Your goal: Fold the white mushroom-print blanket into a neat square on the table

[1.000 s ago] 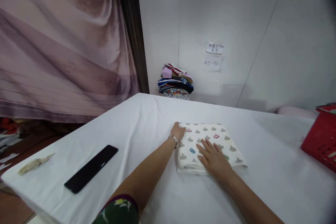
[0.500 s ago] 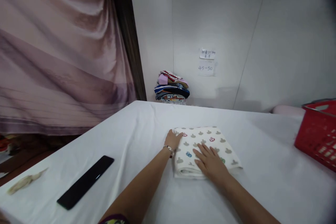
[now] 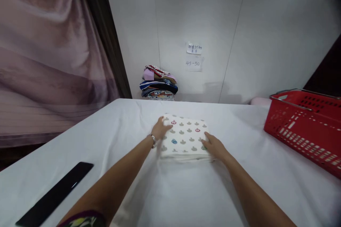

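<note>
Folded mushroom-print cloth point(image 3: 186, 136) on white table cover point(image 3: 191, 191), red basket point(image 3: 279, 118) off to R. L hand point(image 3: 160, 129) on cloth's L edge, R hand point(image 3: 215, 147) on R edge; can't tell if either's gripping.

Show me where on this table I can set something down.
Bare table lies between the folded cloth and red basket, in front of the cloth between the left arm and right arm, and between the left arm and black slab. It is crowded at the cloth, where the left hand and right hand touch opposite sides.
</note>
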### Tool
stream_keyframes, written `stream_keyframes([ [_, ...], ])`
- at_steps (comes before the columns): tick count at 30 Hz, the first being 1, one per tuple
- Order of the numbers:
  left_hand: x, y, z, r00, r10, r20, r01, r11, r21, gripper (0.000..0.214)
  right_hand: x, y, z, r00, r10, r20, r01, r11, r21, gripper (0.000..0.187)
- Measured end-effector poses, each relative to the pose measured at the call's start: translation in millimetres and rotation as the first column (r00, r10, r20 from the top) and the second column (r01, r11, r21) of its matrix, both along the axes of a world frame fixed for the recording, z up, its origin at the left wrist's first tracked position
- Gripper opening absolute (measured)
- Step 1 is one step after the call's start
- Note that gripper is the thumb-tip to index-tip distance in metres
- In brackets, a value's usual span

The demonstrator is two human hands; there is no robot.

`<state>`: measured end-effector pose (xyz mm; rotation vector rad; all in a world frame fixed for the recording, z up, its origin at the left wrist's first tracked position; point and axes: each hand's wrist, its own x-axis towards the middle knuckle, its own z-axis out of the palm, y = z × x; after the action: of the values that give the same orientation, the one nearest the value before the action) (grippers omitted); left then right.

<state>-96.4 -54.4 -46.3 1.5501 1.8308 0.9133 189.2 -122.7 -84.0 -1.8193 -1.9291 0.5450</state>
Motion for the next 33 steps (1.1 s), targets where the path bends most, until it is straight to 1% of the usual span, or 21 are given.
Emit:
stream_keyframes([
  [1,-3,10,6.3,0.999,-0.012,-0.05,0.013,1.0,0.014,0.064,-4,-3,-1.0,0.996,0.031,-0.078,-0.035,0.998,-0.046,0.052],
  [2,-6,19,11.1,0.991,-0.019,-0.132,0.021,1.0,0.012,0.058,-8,-6,-1.7,0.984,0.065,-0.168,-0.082,0.992,-0.096,0.052],
  [3,-9,28,13.9,0.964,-0.034,-0.263,0.033,0.999,-0.011,0.055,-13,-8,-2.2,0.961,0.093,-0.261,-0.134,0.98,-0.145,0.052],
  [5,-13,39,14.1,0.917,-0.056,-0.395,0.044,0.998,-0.039,0.053,-19,-10,-3.5,0.911,0.111,-0.398,-0.205,0.958,-0.202,0.051],
  [6,-12,41,12.2,0.901,-0.065,-0.428,0.052,0.998,-0.041,0.054,-20,-9,-4.5,0.901,0.1,-0.422,-0.198,0.961,-0.195,0.05],
  [7,-10,40,9.4,0.894,-0.074,-0.442,0.07,0.997,-0.025,0.054,-19,-6,-6.0,0.904,0.08,-0.419,-0.159,0.974,-0.158,0.048],
  [9,1,28,3.5,0.853,-0.114,-0.509,0.154,0.987,0.037,0.05,-13,1,-10.4,0.919,0.001,-0.393,-0.026,0.998,-0.06,0.042],
  [10,9,18,0.9,0.824,-0.148,-0.547,0.221,0.973,0.07,0.047,-10,5,-13.4,0.916,-0.046,-0.398,0.038,0.999,-0.028,0.041],
  [12,28,-8,-3.6,0.757,-0.245,-0.606,0.39,0.913,0.118,0.046,-3,12,-20.5,0.881,-0.12,-0.459,0.124,0.992,-0.02,0.041],
  [15,56,-51,-11.8,0.679,-0.385,-0.625,0.589,0.794,0.15,0.054,1,16,-31.4,0.812,-0.14,-0.567,0.15,0.988,-0.029,0.043],
  [17,67,-72,-20.1,0.606,-0.466,-0.645,0.685,0.717,0.126,0.062,1,17,-37.0,0.789,-0.122,-0.602,0.147,0.989,-0.007,0.044],
  [19,71,-84,-29.6,0.545,-0.493,-0.678,0.734,0.671,0.103,0.071,1,17,-41.1,0.777,-0.108,-0.62,0.141,0.99,0.004,0.044],
  [21,70,-89,-37.6,0.507,-0.477,-0.718,0.751,0.654,0.095,0.078,2,19,-44.5,0.771,-0.109,-0.627,0.142,0.99,0.002,0.044],
  [23,68,-90,-42.6,0.482,-0.451,-0.751,0.757,0.646,0.098,0.082,4,21,-47.9,0.774,-0.106,-0.625,0.144,0.99,0.01,0.044],
  [25,66,-92,-45.2,0.472,-0.426,-0.772,0.762,0.638,0.114,0.08,5,22,-51.0,0.781,-0.1,-0.616,0.144,0.989,0.022,0.043],
  [27,64,-96,-47.4,0.489,-0.393,-0.779,0.757,0.635,0.155,0.075,6,22,-52.5,0.791,-0.098,-0.603,0.143,0.989,0.027,0.043],
  [29,62,-100,-49.7,0.521,-0.363,-0.773,0.742,0.64,0.199,0.071,6,24,-51.3,0.813,-0.105,-0.573,0.147,0.989,0.027,0.044],
  [31,62,-104,-51.7,0.551,-0.35,-0.758,0.725,0.65,0.227,0.068,5,30,-46.8,0.855,-0.111,-0.506,0.151,0.988,0.039,0.049],
  [33,61,-106,-52.6,0.568,-0.353,-0.743,0.715,0.659,0.234,0.066,3,42,-40.0,0.906,-0.11,-0.409,0.147,0.987,0.06,0.057],
])
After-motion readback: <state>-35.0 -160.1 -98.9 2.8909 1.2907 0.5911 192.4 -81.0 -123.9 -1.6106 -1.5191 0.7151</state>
